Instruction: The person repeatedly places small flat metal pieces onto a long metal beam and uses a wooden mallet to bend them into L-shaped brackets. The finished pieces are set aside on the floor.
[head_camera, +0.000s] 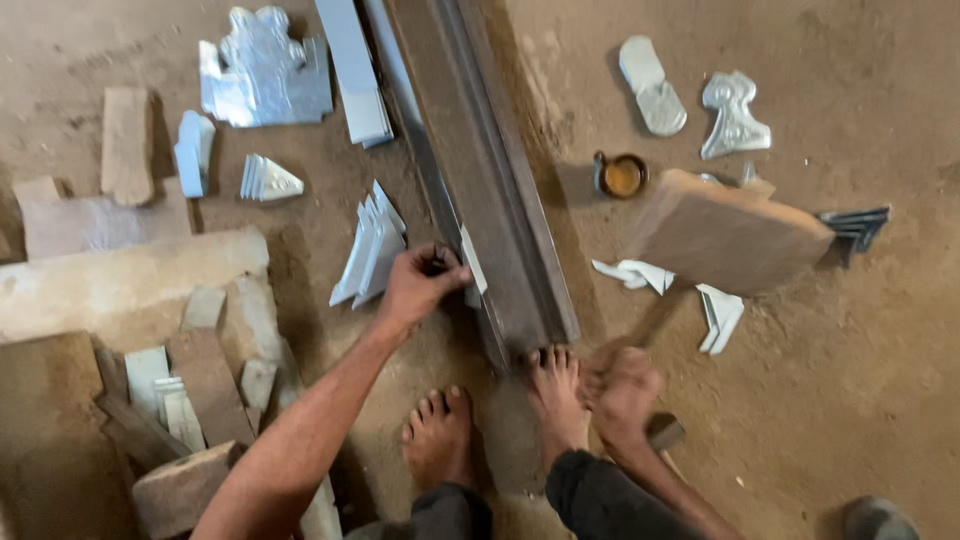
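Pinching a metal strip in the left hand's closed grip

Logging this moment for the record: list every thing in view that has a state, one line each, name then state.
left hand: closed on a small metal strip, pressed against the steel beam
right hand: blurred, gripping a wooden handle
steel beam: lying flat on the dirt floor, one foot at its end
small round tin: open, brownish contents
stack of cut sheet pieces: fanned, lying beside the beam
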